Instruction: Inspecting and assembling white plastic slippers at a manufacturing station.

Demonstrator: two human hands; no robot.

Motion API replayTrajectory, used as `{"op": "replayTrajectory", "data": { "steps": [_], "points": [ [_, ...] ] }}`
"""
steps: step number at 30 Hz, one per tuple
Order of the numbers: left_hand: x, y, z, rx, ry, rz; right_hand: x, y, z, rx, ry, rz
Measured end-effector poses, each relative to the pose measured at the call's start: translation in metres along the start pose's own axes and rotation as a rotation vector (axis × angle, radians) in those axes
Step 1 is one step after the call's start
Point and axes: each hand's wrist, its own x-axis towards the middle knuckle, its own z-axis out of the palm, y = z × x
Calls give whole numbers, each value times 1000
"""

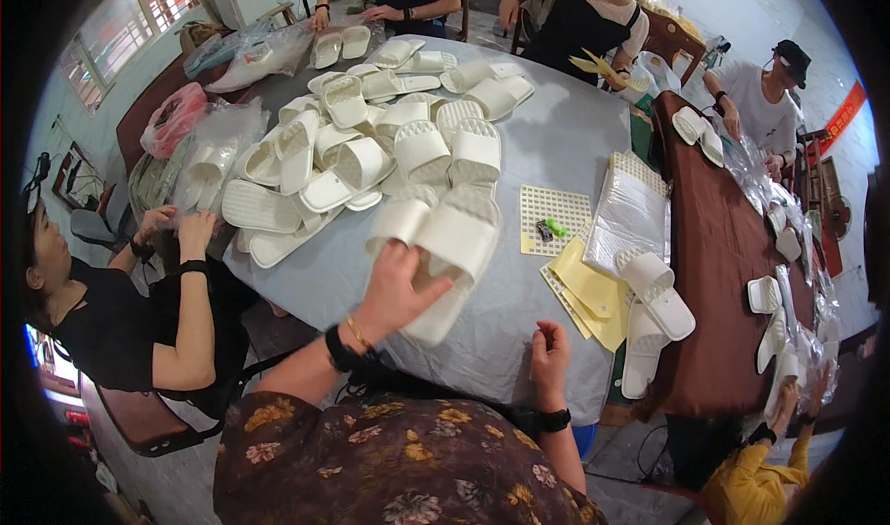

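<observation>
The grey-clothed table bore a heap of white slippers; clear plastic bags held more. The left hand gripped a slipper pair above it; the right hand, fingers curled, rested empty at the table's near edge

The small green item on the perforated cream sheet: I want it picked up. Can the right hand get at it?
Probably yes: the right hand rests free on the grey table, and only bare cloth lies between it and the green item.
</observation>
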Motion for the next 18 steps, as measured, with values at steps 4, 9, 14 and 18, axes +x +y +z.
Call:
{"op": "replayTrajectory", "data": {
  "steps": [4,9,14,18],
  "points": [
    [44,-32,-44,144,92,-113,1,1,1,-28,10,-40],
    [77,-56,-63,-994,281,-313,-1,4,3,-22,34,-38],
    [51,-61,-51,-1949,14,-155,-4,0,1,27,41,-12],
    [12,-40,-28,-1906,0,-212,-4,-3,0,-32,58,-42]
  ]
}}
